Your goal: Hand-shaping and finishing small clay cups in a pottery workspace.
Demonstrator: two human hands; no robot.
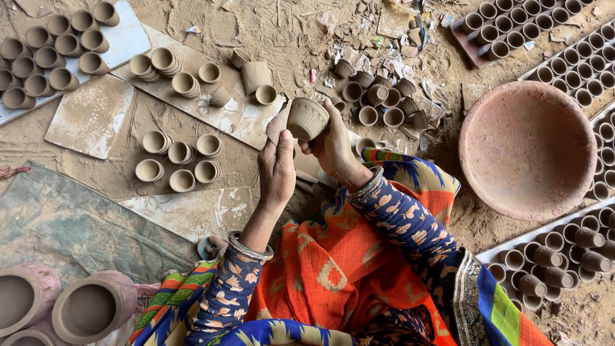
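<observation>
Clay cup (307, 118) sits gripped in right hand (333, 147); left hand (277, 168) pinches a scrap against it.

I look down on a dusty earthen floor (269, 32) in flat daylight, littered with clay scraps (391, 57), flat boards (90, 115) laid about, a grey-green sheet (70, 224) at lower left.

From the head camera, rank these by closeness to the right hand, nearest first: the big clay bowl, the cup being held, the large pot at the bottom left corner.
1. Small clay cup: gripped in the right hand itself, at centre.
2. Big clay bowl: on the ground to the right.
3. Large pot: lying at the bottom left, farthest.
</observation>
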